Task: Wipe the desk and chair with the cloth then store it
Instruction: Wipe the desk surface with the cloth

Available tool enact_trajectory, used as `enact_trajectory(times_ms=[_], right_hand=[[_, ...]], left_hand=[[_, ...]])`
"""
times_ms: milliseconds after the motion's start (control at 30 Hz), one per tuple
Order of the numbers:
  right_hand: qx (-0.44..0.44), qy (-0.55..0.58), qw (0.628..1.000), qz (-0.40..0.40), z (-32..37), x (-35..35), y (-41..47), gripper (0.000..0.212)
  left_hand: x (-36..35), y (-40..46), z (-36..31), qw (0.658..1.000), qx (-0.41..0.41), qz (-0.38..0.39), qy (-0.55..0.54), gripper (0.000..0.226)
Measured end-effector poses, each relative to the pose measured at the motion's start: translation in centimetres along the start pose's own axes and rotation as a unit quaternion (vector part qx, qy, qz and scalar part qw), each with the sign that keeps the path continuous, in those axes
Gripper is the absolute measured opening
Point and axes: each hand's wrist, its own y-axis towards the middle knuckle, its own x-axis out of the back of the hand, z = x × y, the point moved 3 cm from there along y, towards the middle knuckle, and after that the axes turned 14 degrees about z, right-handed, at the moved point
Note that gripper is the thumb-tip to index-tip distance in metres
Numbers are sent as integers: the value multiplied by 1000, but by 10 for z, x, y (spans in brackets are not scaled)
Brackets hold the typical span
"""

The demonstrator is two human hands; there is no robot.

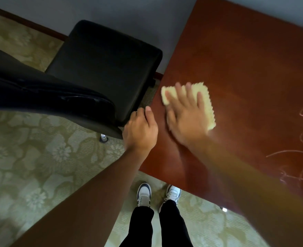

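Right hand [184,114] flat, fingers spread, pressing the cloth [203,97] onto the desk [245,68]; unwiped wood lies beyond its fingertips. Left hand [141,129], fingers loosely curled, rests at the desk's edge beside the chair [102,68].

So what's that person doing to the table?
A person is wiping the reddish-brown desk with a pale yellow cloth. The right hand presses flat on the cloth near the desk's edge. The left hand rests at the desk's edge beside the black chair.
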Motion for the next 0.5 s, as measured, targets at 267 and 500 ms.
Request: enact_trajectory(times_ms=[267, 500], right_hand=[[-9, -13, 1000, -4, 69, -58, -112, 49], [-89, 10, 995, -42, 10, -55, -143, 49]], left_hand=[[5, -8, 1, 998, -23, -31, -43, 26], [-3, -17, -3, 979, -152, -80, 107, 42]])
